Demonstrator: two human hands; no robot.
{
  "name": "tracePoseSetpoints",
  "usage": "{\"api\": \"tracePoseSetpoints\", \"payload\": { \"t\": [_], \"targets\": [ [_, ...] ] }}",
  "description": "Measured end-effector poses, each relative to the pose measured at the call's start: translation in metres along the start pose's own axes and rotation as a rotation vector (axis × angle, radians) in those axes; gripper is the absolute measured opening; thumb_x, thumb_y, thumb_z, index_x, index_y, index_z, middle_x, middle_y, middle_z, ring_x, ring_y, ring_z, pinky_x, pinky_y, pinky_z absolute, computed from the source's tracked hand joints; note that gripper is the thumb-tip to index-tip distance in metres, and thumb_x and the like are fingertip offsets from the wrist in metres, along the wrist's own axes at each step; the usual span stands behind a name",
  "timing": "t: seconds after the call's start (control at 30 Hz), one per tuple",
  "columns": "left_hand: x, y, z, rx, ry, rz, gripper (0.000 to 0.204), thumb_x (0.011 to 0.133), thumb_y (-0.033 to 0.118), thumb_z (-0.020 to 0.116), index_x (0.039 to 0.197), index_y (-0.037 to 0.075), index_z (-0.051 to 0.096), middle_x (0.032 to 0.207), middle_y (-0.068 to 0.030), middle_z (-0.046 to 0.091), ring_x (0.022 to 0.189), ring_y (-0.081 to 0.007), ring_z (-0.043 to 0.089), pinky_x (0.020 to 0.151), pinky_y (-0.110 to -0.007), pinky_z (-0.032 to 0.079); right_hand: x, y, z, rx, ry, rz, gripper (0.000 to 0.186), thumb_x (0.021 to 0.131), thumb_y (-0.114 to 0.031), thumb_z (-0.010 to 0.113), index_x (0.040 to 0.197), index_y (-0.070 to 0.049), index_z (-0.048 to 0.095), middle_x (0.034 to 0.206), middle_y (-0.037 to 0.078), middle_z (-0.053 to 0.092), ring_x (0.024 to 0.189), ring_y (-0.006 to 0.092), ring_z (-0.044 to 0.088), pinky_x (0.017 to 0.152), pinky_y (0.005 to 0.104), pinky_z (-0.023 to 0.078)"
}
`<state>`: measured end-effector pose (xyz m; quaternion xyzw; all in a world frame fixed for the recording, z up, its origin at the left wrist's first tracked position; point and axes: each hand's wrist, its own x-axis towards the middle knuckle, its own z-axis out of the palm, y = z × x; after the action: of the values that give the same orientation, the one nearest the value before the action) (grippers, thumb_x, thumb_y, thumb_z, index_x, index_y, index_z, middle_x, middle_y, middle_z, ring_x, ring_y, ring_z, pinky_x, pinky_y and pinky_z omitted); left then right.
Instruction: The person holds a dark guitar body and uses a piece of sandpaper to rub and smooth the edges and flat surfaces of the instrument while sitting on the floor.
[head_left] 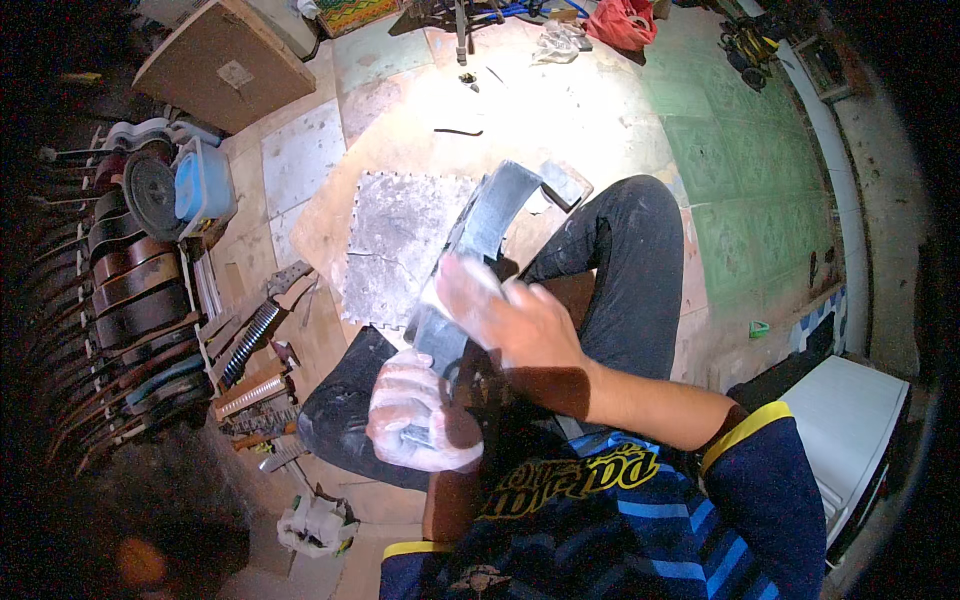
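Note:
A long, dusty dark-grey piece with a curved, wide end (503,205) lies slantwise over my lap; its exact kind I cannot make out. My left hand (415,412), coated in pale dust, is wrapped round its near end. Across its middle lies my right hand (510,315), fingers bent over the surface and blurred by motion. Something pale shows under those fingers, too smeared to name. Beyond the piece is a dusty grey foam mat (400,235) with jagged edges. A small rectangular block (566,184) rests by my right knee.
Several guitar-like bodies (135,270) line a rack at left, near a clear bin (212,185) with blue inside. Hand tools, including one with a coiled spring (250,340), lie by my left knee. A brown board (225,65), red bag (620,25) and white box (845,430) surround me.

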<state>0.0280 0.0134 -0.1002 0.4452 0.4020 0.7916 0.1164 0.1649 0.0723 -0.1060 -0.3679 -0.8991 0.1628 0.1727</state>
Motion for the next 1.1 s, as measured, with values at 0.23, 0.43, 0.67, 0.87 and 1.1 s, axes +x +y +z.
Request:
{"api": "tracePoseSetpoints", "payload": {
  "t": [0.23, 0.43, 0.67, 0.87, 1.1],
  "targets": [
    [0.001, 0.001, -0.005, 0.049, -0.084, 0.042, 0.03, 0.082, 0.016, 0.079, 0.082, 0.004, 0.051, 0.07, -0.0077, 0.056, 0.064, -0.0222, 0.055, 0.066, -0.045, 0.05, 0.022, -0.005, -0.019, 0.057, 0.054, -0.016, 0.057, 0.087, -0.029, 0.061, 0.141, -0.015, 0.057, 0.118, 0.005, 0.064, 0.077, 0.024, 0.054, 0.066, 0.0387, 0.042],
    [0.004, -0.001, -0.005, -0.002, -0.141, 0.043, 0.029, 0.086, 0.018, 0.077, 0.081, 0.003, 0.052, 0.074, -0.0096, 0.061, 0.067, -0.0223, 0.059, 0.067, -0.044, 0.051, 0.011, -0.002, -0.009, -0.015, -0.079, -0.032, 0.062, 0.085, -0.034, 0.064, 0.143, -0.013, 0.056, 0.124, 0.005, 0.062, 0.077, 0.0248, 0.053, 0.068, 0.039, 0.042],
    [0.003, -0.001, -0.006, 0.051, -0.094, 0.013, 0.027, 0.086, 0.018, 0.077, 0.084, 0.003, 0.056, 0.074, -0.0083, 0.061, 0.068, -0.0224, 0.06, 0.067, -0.043, 0.052, 0.006, -0.01, -0.017, 0.041, -0.041, -0.017, 0.057, 0.085, -0.018, 0.06, 0.142, -0.013, 0.058, 0.153, 0.002, 0.05, 0.079, 0.0225, 0.053, 0.073, 0.0378, 0.045],
    [-0.007, -0.001, -0.004, 0.084, 0.066, -0.05, 0.029, 0.086, 0.021, 0.079, 0.083, 0.003, 0.056, 0.071, -0.0076, 0.06, 0.064, -0.0228, 0.059, 0.065, -0.041, 0.051, 0.002, -0.01, -0.014, 0.045, -0.017, -0.031, 0.058, 0.087, -0.021, 0.058, 0.144, -0.017, 0.056, 0.158, 0.002, 0.045, 0.074, 0.0239, 0.053, 0.074, 0.0383, 0.046],
    [-0.001, 0.007, 0.004, 0.094, 0.001, -0.09, 0.022, 0.088, 0.02, 0.074, 0.085, 0.006, 0.057, 0.074, -0.0055, 0.059, 0.065, -0.0209, 0.056, 0.065, -0.04, 0.05, 0.011, -0.011, -0.016, 0.173, -0.045, 0.144, 0.062, 0.086, -0.009, 0.056, 0.147, -0.014, 0.052, 0.157, 0.009, 0.046, 0.084, 0.0297, 0.067, 0.074, 0.041, 0.051]
  ]
}}
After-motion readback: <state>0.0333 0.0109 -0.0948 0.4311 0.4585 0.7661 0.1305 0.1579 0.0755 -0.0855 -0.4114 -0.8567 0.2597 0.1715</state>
